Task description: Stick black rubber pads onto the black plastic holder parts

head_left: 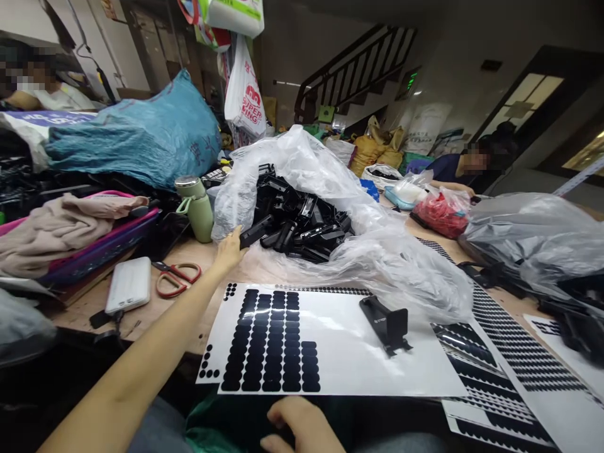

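Left hand (pixel 229 250) extended forward on an outstretched arm, fingers closed on a black plastic part (pixel 255 231) at the near-left edge of the pile of black parts (pixel 302 223); right hand (pixel 302 428) low at the bottom of the view, fingers curled, resting just below the near edge of the white sticker sheet (pixel 349 352); grip of that hand on anything not determinable.

Pile of black parts heaped inside an opened clear plastic bag (pixel 358 207), directly behind the sticker sheet; bag film spread loosely to the right of the pile and overlapping the sheet's far edge.

Sticker sheet flat on the wooden table (pixel 189 251), carrying columns of black oval pads (pixel 271 343) on its left half; single black part (pixel 384 321) standing upright on the sheet's right half, apart from the pile.

Further sheets of small black dots (pixel 514 352) to the right of the white sheet, partly overlapped by it.

Left of the pile: green insulated bottle (pixel 195 207) upright, just beside the bag; red-handled scissors (pixel 177 277) flat on the table, near the left hand; white power bank (pixel 128 284) just left of the scissors; folded cloth (pixel 56 229) on a pink tray further left; large blue sack (pixel 136 138) behind it.

Right of the pile: bag of red items (pixel 441 214); grey plastic bag (pixel 533 239) beyond it; seated person (pixel 465 167) behind, at the far side of the table.
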Tool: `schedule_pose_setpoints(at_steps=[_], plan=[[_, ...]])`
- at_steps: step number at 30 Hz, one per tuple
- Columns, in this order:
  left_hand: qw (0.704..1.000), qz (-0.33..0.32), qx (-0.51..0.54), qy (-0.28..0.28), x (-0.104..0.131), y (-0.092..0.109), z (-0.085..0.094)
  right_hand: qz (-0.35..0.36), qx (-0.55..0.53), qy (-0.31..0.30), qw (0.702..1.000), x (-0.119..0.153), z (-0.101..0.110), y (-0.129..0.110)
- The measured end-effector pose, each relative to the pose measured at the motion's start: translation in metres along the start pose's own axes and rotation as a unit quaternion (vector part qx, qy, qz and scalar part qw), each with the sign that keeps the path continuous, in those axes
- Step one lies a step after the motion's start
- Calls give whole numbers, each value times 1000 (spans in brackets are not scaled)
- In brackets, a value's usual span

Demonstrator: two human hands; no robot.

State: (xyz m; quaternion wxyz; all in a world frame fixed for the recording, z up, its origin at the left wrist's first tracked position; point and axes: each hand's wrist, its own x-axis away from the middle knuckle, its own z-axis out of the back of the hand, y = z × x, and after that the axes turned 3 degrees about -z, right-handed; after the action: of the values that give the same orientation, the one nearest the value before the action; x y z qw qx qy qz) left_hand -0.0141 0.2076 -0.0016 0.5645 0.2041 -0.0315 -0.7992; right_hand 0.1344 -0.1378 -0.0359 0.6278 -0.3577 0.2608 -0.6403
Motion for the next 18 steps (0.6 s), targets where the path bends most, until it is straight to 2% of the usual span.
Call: schedule_pose_setpoints(at_steps=[3,5,8,10,12,15,16,18], plan=[[994,30,97,-36,28,-10,14,63,-25,-19,998,-41,10,-36],[989,44,132,-51,44,-15,22,96,-5,2,995,-85,2,-56],[985,64,153,-40,63,-23,34,63,55,42,996,-154,-22,-76],[980,72,181,-34,73,-30,42,24,98,49,994,-188,-37,-85],[969,92,226,-24,84,-36,49,2,121,52,991,-207,-48,-92],[943,138,303,19,101,-40,56,-14,138,54,989,-213,-58,-99],[929,150,336,42,107,-40,58,-17,141,53,988,-213,-60,-100],[875,182,440,94,118,-37,61,-18,143,49,988,-211,-62,-101]])
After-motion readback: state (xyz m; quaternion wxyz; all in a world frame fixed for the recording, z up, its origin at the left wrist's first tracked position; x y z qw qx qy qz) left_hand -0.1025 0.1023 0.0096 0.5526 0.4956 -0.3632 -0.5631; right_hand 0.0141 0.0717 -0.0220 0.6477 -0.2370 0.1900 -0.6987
